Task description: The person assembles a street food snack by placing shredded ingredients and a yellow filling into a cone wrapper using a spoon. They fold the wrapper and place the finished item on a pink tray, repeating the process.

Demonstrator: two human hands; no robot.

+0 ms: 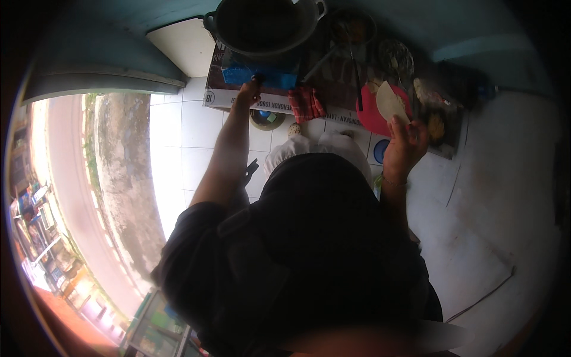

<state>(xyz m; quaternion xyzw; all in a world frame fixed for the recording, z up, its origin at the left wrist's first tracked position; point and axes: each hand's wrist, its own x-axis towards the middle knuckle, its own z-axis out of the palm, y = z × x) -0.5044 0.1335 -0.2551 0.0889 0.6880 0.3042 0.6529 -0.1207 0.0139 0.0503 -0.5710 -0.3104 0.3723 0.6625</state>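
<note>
My left hand (251, 91) reaches to the front of a blue stove (273, 77), its fingers closed against the panel. What they grip, perhaps a knob, is too dark to make out. On the stove stands a large dark wok (259, 33) with two loop handles. On the other side, my right hand (405, 143) pinches a pale, flat, leaf-shaped piece (391, 102) by its lower end. That piece is held above a red plate (372, 116). A dark, slim utensil (359, 89) lies by the plate's left edge.
A red checked cloth (307, 105) hangs over the edge of the printed board (238, 99) under the stove. Farther back stands a bowl of orange food (353, 27). A crumpled clear wrapper (396, 57) lies behind the plate. A blue round thing (380, 151) sits on the tiled floor.
</note>
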